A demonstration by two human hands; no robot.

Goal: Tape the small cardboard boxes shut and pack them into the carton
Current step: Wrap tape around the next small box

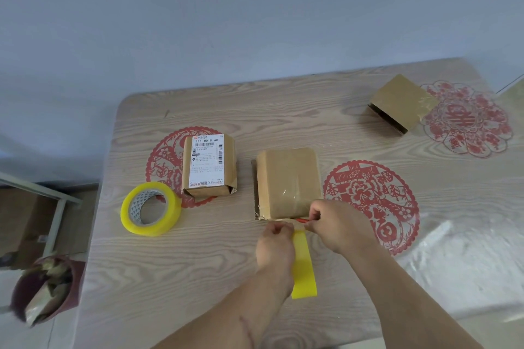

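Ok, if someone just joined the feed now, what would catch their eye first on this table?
Probably the two hands, left hand and right hand, working at the near edge of the middle box, with a bright yellow tape strip hanging toward the viewer. Next, the yellow tape roll at the left, beside the labelled box, and the red paper-cut decorations on the table.

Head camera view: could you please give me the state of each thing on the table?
Middle box: flat, partly taped.
Tape strip: held at the middle box's near edge.
Left hand: gripping the strip.
Right hand: holding a red tool.
Labelled box: near end untaped.
Far box: side open.
Tape roll: lying flat.
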